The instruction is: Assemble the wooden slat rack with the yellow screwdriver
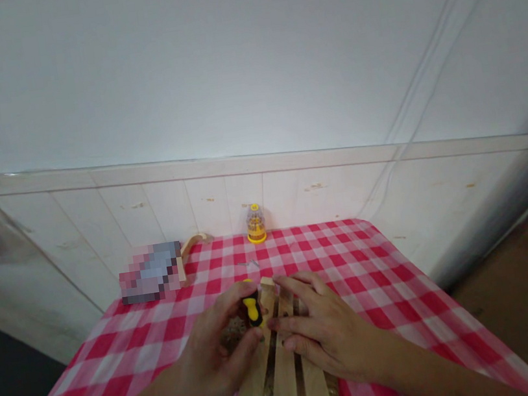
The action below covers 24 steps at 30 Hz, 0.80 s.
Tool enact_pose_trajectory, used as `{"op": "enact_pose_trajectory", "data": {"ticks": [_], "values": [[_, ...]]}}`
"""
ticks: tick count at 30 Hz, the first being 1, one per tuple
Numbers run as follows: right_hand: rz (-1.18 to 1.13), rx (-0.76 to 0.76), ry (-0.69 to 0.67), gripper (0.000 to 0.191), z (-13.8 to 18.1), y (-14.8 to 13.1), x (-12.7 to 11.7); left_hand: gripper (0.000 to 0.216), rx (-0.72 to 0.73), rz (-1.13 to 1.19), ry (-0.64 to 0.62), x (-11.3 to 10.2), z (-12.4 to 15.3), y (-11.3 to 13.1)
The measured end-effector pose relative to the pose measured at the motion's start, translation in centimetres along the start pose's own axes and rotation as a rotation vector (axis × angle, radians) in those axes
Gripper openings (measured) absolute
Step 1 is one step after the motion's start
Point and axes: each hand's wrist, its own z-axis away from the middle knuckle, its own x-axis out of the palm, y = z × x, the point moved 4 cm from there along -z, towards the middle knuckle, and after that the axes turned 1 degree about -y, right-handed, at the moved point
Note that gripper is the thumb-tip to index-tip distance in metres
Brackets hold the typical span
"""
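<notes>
My left hand is closed around a short screwdriver with a yellow and black handle, held over the wooden slats. Under both hands lie several pale wooden slats, side by side with narrow gaps between them. My right hand rests on the slats, its fingers stretched out and apart across them. The tip of the screwdriver is hard to make out, and parts of the slats are covered by my fingers.
A yellow-based bit set with a clear cover stands by the wall. Small thin metal pieces lie in front of it. Back left are a curved wooden piece and a blurred-out object. A red-and-white checked cloth covers the table.
</notes>
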Motion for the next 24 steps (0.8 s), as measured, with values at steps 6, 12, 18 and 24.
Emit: {"op": "enact_pose_trajectory", "data": {"ticks": [6,12,18,24], "values": [[0.01,-0.02,-0.026,0.033,-0.3,-0.2,-0.2,0.063,-0.108,0.211,0.208,0.3,-1.2,-0.2],[0.017,-0.027,0.002,0.033,-0.2,-0.2,-0.2,0.063,-0.165,0.096,0.218,0.5,-1.2,-1.9],[0.025,-0.01,-0.029,0.034,-0.1,0.0,0.1,0.056,-0.14,-0.011,0.183,0.6,-1.0,-2.3],[-0.003,0.008,-0.017,0.034,-0.1,0.0,0.2,0.055,-0.112,-0.095,0.179,0.6,-1.2,-2.1]]}}
